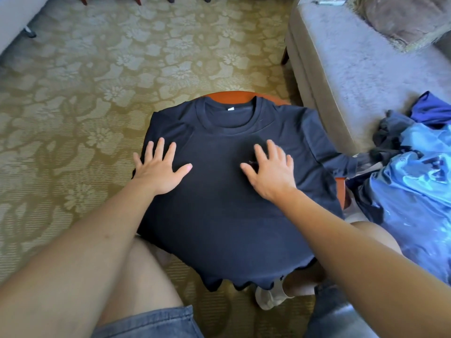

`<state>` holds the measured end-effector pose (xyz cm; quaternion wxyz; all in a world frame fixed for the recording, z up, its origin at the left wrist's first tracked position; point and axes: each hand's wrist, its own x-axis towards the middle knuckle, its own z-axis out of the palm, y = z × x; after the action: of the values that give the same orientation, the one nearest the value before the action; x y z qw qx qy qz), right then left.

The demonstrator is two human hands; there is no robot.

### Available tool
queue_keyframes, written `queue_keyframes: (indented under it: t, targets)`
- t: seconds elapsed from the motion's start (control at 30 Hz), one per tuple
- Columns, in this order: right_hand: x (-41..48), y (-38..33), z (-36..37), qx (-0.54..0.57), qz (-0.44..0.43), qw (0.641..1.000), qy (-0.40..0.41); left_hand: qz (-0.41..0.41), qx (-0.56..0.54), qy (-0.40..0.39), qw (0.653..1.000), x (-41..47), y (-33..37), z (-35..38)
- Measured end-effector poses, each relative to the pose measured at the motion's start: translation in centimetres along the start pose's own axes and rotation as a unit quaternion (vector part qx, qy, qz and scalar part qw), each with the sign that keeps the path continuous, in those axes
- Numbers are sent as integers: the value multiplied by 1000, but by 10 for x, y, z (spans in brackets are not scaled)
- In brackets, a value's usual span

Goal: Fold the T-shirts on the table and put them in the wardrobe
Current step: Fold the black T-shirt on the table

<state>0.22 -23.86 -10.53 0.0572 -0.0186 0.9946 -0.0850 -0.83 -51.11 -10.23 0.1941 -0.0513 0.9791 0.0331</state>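
Fabric first: your dark navy T-shirt is a soft, matte knit. It is spread front-up over the small round table, whose polished reddish-brown wooden rim shows past the collar and at the right. The ribbed crew collar points away from you, with a small white label inside it. The hem hangs over the near edge in a wavy line, and the sleeve on your right reaches toward the heap of clothes.

Your left hand lies flat on the shirt's left side, fingers straight and spread apart. Your right hand presses flat near the middle of the chest, fingers likewise splayed, gripping nothing.

The heap is crumpled cloth, some glossy light blue and some darker blue, just beside the table's right edge. A nubby grey sofa stands behind it, and an olive floral carpet covers the floor.
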Motion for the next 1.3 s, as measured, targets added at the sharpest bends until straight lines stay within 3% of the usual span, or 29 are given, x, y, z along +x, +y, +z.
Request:
queue_keyframes:
  t: [0.07, 0.17, 0.3, 0.43, 0.63, 0.77, 0.93, 1.1, 1.3]
  targets:
    - [-1, 33, -7, -7, 49, 999, 22, -22, 3, -20, 1000, -2, 7, -8]
    - [-5, 71, -6, -16, 111, 993, -32, -32, 3, 20, 999, -4, 38, -15]
    - [-14, 83, 2, -2, 90, 995, -49, 70, 1, 65, 995, -8, 114, -10]
    - [-16, 104, -10, 63, 116, 991, 23, 157, -11, 47, 986, -9, 190, -1]
    - [-11, 163, -18, 135, 198, 970, 50, 174, 3, 31, 984, -5, 240, 29]
    - [-3, 179, -12, 322, 281, 899, 101, 162, 14, 79, 983, -7, 236, 39]
    - [12, 189, -10, 511, 328, 794, -25, 157, 17, 99, 983, -6, 237, 41]
    - [17, 195, -17, 592, 319, 740, -19, 154, 14, 108, 982, -6, 236, 40]
    - [21, 191, -33, 560, 260, 784, 67, 152, 10, 113, 982, -7, 236, 40]
